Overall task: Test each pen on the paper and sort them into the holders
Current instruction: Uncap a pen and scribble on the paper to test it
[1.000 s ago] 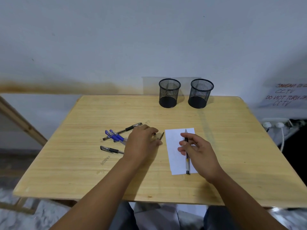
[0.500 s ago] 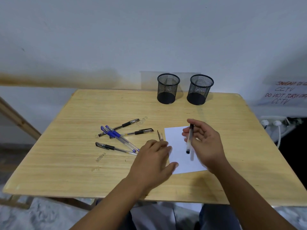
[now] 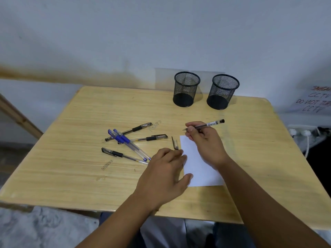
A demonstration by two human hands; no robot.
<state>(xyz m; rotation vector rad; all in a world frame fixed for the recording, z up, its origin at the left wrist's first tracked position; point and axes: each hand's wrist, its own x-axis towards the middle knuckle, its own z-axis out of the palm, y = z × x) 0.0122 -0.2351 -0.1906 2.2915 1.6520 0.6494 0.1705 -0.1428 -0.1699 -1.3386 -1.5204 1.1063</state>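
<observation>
1. Right hand (image 3: 206,144) pinches a clear-barrelled pen (image 3: 206,124) between thumb and fingers, so that grip is firmly grasping; the pen's tip points left, just beyond the far edge of the paper (image 3: 198,163), and its black end sticks out to the right.
2. Left hand (image 3: 164,174) lies flat on the table (image 3: 71,158), fingers relaxed and holding nothing; its thumb tip rests on the paper's left edge and its fingers reach the sheet's left side.
3. White paper sits near the middle of the table, partly under both hands.
4. A small pen cap (image 3: 175,143) lies just left of the paper's far corner, close to the left hand's fingertips.
5. Over on the left, a loose pile of pens: two blue-capped pens (image 3: 125,139) side by side, crossing a black-grip pen (image 3: 130,131) at the far side.
6. Another black-capped pen (image 3: 148,138) lies right of the crossing, and a third (image 3: 118,154) lies nearest the person.
7. At the far edge stand two black mesh holders, upright and apart: the left holder (image 3: 186,89) and the right holder (image 3: 223,92).
8. On the far right, a handwritten sign (image 3: 315,101) on the wall and white plugs (image 3: 302,132).
</observation>
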